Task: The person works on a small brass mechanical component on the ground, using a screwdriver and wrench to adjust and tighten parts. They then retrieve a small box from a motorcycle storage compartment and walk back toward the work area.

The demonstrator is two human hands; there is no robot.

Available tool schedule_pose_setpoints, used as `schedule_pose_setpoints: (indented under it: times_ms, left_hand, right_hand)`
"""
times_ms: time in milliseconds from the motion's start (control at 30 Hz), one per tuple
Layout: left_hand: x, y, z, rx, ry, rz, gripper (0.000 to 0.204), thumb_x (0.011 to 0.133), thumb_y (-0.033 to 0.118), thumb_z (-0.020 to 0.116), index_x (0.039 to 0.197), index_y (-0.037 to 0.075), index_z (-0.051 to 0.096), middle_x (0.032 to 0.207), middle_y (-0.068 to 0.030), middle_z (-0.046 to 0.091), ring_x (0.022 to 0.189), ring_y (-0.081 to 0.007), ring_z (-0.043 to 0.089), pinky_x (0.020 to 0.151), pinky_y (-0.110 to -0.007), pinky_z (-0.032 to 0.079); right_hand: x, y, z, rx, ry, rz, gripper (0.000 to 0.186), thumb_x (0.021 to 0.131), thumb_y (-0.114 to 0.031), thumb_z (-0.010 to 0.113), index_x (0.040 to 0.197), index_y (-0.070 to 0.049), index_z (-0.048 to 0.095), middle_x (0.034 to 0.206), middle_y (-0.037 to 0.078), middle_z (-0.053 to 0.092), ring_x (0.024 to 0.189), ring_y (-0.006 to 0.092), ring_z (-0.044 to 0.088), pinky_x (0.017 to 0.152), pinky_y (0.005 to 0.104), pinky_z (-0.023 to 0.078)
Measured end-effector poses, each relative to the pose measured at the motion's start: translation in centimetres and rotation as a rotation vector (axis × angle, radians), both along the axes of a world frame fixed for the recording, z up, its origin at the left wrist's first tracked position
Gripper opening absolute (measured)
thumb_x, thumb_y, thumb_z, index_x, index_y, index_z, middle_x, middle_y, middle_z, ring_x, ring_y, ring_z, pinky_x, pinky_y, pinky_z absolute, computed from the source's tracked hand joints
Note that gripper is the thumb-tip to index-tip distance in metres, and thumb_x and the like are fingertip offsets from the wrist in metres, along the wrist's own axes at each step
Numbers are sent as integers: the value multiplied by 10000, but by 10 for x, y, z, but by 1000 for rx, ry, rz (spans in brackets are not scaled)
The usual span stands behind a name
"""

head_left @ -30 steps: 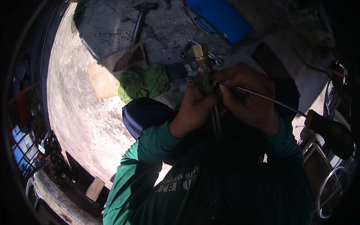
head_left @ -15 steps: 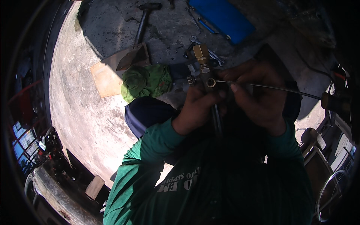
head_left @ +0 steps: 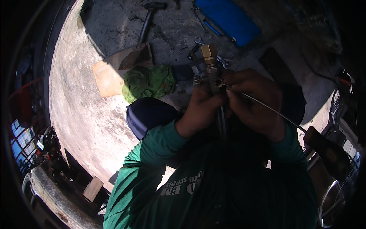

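Observation:
My left hand point(head_left: 204, 107) is wrapped round a metal valve body point(head_left: 214, 82), which looks like part of a gas torch. A brass hex nut point(head_left: 209, 53) tops it, a knurled knob point(head_left: 197, 80) juts from its left side, and tubes point(head_left: 222, 120) run down below the hand. On its face is a round brass port point(head_left: 218, 83). My right hand point(head_left: 257, 101) pinches a thin metal rod point(head_left: 272, 110) near its tip, which is at the port's rim; whether it enters cannot be seen. The rod's dark handle point(head_left: 328, 152) sticks out to the lower right.
Green cloth point(head_left: 148, 82) and a flat board point(head_left: 110, 76) lie on the concrete floor left of my hands. Farther off are a hammer point(head_left: 146, 24), a blue case point(head_left: 228, 21) and wrenches point(head_left: 199, 40). A wire-like ring point(head_left: 328, 206) stands at the lower right.
The rod's handle has swung down and slightly left, so the rod slopes more steeply. My right hand has shifted slightly left, its tip still by the port. The valve body has barely moved.

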State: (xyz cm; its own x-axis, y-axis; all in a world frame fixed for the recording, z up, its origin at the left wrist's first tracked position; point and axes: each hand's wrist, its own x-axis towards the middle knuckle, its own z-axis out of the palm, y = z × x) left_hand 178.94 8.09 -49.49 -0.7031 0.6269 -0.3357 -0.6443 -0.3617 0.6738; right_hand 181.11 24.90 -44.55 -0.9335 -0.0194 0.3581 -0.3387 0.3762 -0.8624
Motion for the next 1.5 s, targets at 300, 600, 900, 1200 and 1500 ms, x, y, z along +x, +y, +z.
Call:
schedule_pose_setpoints:
  times_ms: [300, 600, 900, 1200, 1500]
  left_hand:
    - [-3, -3, 2, -31, 10, -17, 262, 950, 14, 566, 1201, -38, 513, 898, -119, 668, 682, -176, 681, 575, -275, 547]
    - [-5, -3, 5, -18, 28, -16, 261, 948, 14, 566, 1200, -44, 527, 902, -116, 670, 681, -174, 682, 575, -276, 547]
    - [-3, -5, 0, -57, 14, -45, 294, 926, -24, 533, 1219, -51, 508, 915, -128, 674, 703, -183, 692, 575, -278, 552]
    - [-1, -1, 3, -73, 9, -44, 254, 939, -2, 553, 1189, -43, 533, 874, -114, 674, 685, -174, 686, 574, -276, 545]
    - [0, -2, 4, -65, 14, -33, 245, 952, 14, 553, 1191, -38, 541, 878, -108, 675, 681, -164, 680, 590, -275, 547]
  right_hand:
    - [-3, -5, -4, -55, 12, -16, 165, 804, 34, 718, 918, -9, 607, 934, 152, 694, 832, 291, 728, 689, 359, 574]
    - [-3, -7, -2, -59, 14, -36, 141, 806, 43, 720, 898, 6, 620, 934, 159, 700, 829, 286, 729, 684, 357, 572]
    - [-2, -7, -5, -35, 9, -50, 153, 788, 43, 717, 889, 0, 611, 920, 158, 693, 818, 292, 727, 671, 364, 569]
    - [0, -3, -5, -31, -14, -50, 169, 780, 28, 715, 902, -14, 606, 907, 141, 688, 792, 285, 722, 654, 357, 561]
    - [1, -1, -3, -46, -37, -39, 149, 811, 43, 706, 918, -3, 613, 952, 166, 695, 847, 282, 723, 697, 354, 568]
